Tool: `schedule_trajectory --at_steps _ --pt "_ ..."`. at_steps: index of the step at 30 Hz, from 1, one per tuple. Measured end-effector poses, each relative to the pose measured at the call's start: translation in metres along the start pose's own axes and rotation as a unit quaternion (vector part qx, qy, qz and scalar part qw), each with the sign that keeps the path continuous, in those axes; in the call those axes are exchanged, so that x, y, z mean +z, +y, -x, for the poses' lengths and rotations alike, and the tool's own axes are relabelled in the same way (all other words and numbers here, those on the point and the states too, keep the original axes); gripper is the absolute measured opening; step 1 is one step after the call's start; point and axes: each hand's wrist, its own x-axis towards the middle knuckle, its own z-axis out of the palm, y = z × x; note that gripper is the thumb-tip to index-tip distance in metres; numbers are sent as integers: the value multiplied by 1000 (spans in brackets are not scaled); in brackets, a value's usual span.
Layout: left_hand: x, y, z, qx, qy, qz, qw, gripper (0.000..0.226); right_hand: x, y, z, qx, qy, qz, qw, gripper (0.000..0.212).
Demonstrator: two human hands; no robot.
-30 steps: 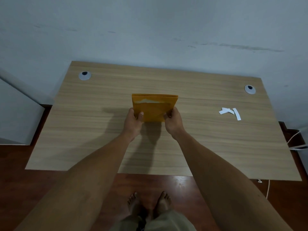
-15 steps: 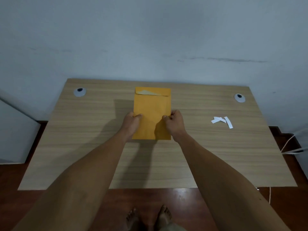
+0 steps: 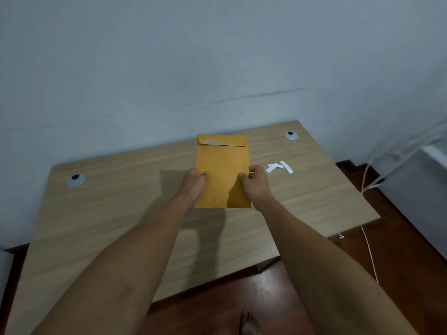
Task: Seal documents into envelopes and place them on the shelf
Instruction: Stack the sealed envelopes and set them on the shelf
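Currently I hold the envelope (image 3: 222, 170) upright between left hand (image 3: 193, 187) and right hand (image 3: 257, 187), thumbs pinching its side edges. Flap folded down above my fingers, partly lifted; shelving remains, shelf unseen.

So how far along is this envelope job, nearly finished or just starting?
Partway, it seems. Done: the envelope has its flap folded down, and peeled white strips lie on the desk. One flap corner looks lifted. In hand: the left hand and right hand hold it by its sides, above the desk. Left: putting it on the shelf, which is out of view.
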Motion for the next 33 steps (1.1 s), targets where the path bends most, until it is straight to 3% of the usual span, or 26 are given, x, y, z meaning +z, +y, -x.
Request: schedule_trajectory --at_steps 6,14,20,33 --pt "59 7 20 35 -79 -52 995 23 -61 23 26 15 81 -28 996 16" --pt "193 21 60 61 -222 -111 967 23 -189 62 65 29 214 -62 974 17" --pt "334 20 112 88 -310 -159 933 30 -322 104 95 47 315 -68 945 18" --pt "620 3 230 104 -424 -209 875 19 -594 193 152 78 436 -82 893 16"
